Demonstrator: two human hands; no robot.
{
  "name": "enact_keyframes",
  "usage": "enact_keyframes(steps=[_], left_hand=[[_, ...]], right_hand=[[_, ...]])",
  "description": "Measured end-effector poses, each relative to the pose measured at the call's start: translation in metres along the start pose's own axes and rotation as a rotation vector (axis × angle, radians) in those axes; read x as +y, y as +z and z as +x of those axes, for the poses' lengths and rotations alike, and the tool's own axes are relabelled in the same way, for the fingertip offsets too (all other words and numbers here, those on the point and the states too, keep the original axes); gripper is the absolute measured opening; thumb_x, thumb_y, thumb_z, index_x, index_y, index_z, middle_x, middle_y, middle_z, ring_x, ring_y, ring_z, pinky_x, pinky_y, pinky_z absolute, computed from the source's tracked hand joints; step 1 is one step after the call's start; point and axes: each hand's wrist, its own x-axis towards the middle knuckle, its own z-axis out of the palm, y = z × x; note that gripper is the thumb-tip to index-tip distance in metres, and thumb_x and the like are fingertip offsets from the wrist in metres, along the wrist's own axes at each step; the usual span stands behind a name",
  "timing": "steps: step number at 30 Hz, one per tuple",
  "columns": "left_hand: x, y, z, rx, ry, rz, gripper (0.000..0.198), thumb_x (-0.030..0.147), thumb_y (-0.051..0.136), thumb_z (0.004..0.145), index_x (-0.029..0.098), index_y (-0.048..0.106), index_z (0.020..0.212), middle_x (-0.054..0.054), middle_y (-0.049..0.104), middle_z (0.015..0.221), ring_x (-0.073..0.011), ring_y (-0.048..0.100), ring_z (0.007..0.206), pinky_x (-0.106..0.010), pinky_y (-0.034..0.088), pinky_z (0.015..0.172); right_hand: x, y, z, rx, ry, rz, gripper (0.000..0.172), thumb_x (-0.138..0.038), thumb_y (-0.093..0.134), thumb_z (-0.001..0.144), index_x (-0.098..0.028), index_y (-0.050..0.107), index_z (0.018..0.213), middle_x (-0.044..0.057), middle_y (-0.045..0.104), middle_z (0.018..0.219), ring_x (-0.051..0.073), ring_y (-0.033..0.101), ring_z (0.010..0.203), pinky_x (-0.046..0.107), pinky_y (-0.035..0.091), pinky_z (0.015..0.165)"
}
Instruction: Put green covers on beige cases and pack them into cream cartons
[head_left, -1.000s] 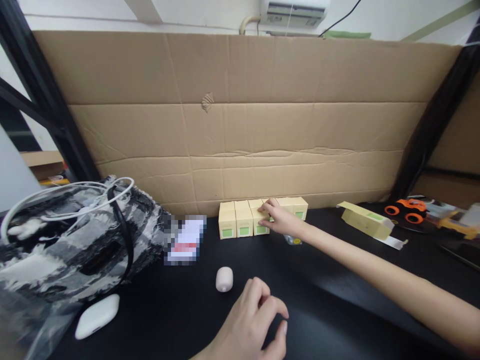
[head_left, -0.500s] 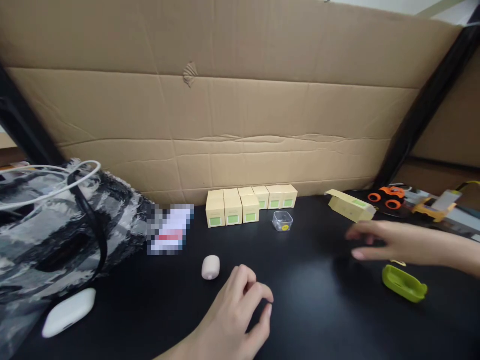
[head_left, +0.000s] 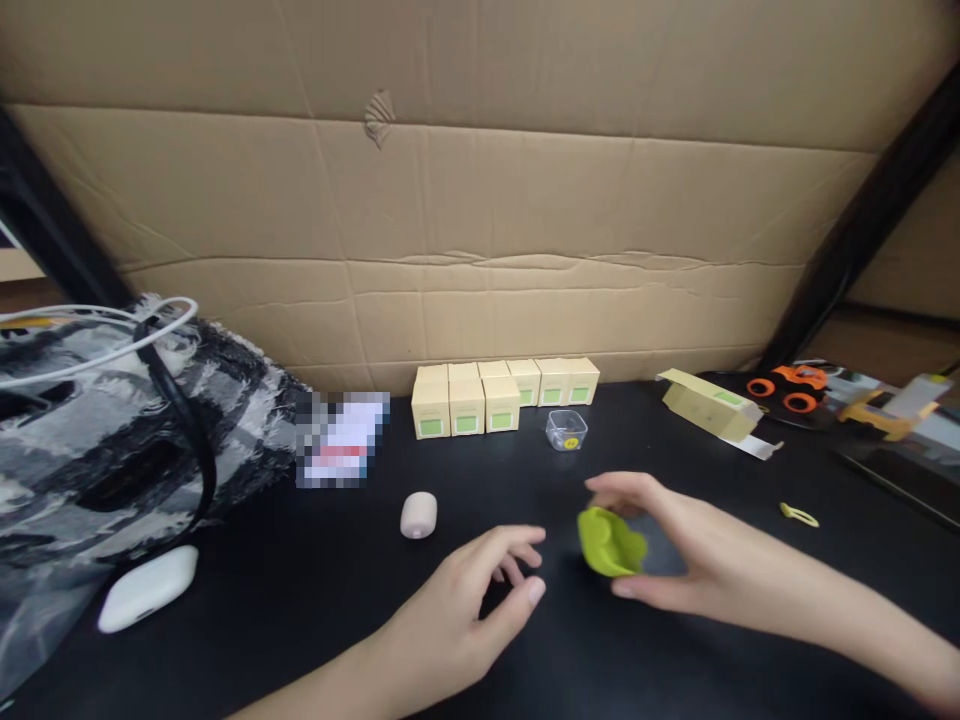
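Observation:
Between the thumb and fingers of my right hand (head_left: 660, 545) is a green, hollow, soft-looking case cover (head_left: 611, 545), tilted above the black table. My left hand (head_left: 491, 600) hovers to the left of it, holding nothing, with thumb and fingers apart and curved toward the cover. A small pale pink earbud case (head_left: 418, 515) lies on the table just beyond my left hand. Off to the right, past my right wrist, lies a small yellow-green loop strap (head_left: 799, 515).
Several small cream boxes (head_left: 465, 405) stand against the cardboard wall (head_left: 525, 200). A clear plastic tub (head_left: 566, 431) sits before them. An opened cream box (head_left: 709, 405) and an orange-wheeled toy (head_left: 791, 385) are at right. At left are a white rounded case (head_left: 148, 590) and a patterned fabric bag (head_left: 247, 400).
My right hand has picked up the green case cover from the right side and carried it left toward the middle. My left hand's fingers have opened out and turned toward it.

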Motion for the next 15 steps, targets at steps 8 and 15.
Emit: enact_keyframes(steps=[8,15], left_hand=[[0.002,-0.002,0.011,-0.061,-0.214,-0.735,0.034,0.028,0.059,0.088,0.017,0.061,0.120,-0.009,0.069,0.117,-0.0231,0.061,0.109,-0.035,0.044,0.096],[-0.004,-0.008,0.013,0.033,-0.344,-0.974,0.025,0.023,0.058,0.087,0.013,0.067,0.108,-0.010,0.070,0.102,-0.0194,0.067,0.090,-0.030,0.049,0.083]], right_hand=[[-0.023,0.018,0.040,0.096,-0.342,-0.069,0.068,-0.034,0.069,0.081,-0.018,0.033,0.136,0.012,0.062,0.123,0.024,0.062,0.107,0.041,0.053,0.089],[0.109,-0.055,-0.014,0.072,0.288,-0.115,0.021,-0.029,0.063,0.071,-0.021,0.070,0.089,0.012,0.074,0.087,0.031,0.071,0.075,0.044,0.058,0.067]])
